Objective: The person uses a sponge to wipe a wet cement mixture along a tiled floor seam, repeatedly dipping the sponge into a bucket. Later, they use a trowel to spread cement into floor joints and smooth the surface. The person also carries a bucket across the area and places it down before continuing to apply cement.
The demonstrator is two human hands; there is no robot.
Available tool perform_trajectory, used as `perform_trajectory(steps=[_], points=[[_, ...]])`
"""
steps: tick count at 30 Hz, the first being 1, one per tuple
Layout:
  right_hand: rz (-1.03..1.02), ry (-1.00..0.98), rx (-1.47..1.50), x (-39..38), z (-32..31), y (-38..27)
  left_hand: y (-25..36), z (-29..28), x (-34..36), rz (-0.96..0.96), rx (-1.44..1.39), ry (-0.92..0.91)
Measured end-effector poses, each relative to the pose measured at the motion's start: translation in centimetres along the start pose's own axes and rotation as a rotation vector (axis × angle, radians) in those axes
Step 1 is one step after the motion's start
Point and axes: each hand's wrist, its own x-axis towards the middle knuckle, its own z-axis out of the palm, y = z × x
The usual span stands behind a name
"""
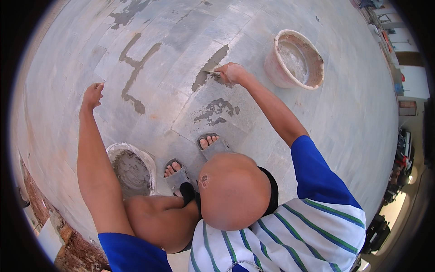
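Head view | right hand fingers grip trowel, pointing left | left hand fingers loose

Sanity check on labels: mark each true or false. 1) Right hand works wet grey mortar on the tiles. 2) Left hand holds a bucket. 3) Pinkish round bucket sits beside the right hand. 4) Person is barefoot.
1) True: the right hand presses a small tool into the wet grey mortar.
2) False: the left hand rests open on the grey stone tiles, holding nothing.
3) True: the pinkish round bucket stands beside that hand.
4) False: grey sandals are on both feet.
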Motion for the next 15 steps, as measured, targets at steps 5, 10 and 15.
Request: perform_trajectory(steps=[5, 10, 15], points=[[-0.168, -0.07, -0.167, 2.9, -0.3, 1.6, 0.3, -0.9, -1.3, -0.006, 0.004, -0.003], [-0.217, -0.198, -0.203, 0.4, -0.4, 2.0, -1.6, -1.5, -1.5, -0.075, 0.048, -0.027], [-0.152, -0.338, -0.208, -3.1, -1.1, 2.1, -1.4, -1.9, -0.8, -0.045, 0.037, -0.036]])
